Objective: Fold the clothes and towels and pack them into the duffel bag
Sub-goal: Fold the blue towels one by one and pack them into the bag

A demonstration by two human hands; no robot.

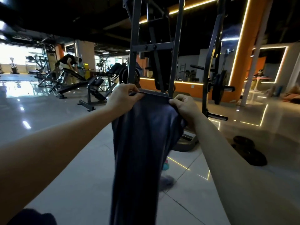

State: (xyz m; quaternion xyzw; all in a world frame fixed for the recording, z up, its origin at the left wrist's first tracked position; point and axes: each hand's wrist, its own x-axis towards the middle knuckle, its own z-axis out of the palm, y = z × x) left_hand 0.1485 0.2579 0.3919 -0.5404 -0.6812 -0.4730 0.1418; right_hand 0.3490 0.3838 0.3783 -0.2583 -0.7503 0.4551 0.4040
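One navy garment (142, 143) is hanging in mid-air by its waistband.
The left hand (123, 98) and right hand (185, 108) are each pinching a top corner; glossy floor tiles (89, 184) are gleaming below, a steel rack (133, 62) and orange pillar (245, 62) are standing behind.

A shiny floor (78, 163) of pale tiles, with gym things on it.
Black weight plates (248, 151) lie flat at the lower right. Gym benches (76, 88) stand at the upper left, and the foot of a tall metal rack (186, 142) rests in the middle. Just below it are a small teal thing (165, 166) and a blurry dark lump (167, 182), too unclear to name. A pinkish heap (290, 96) lies at the far right.
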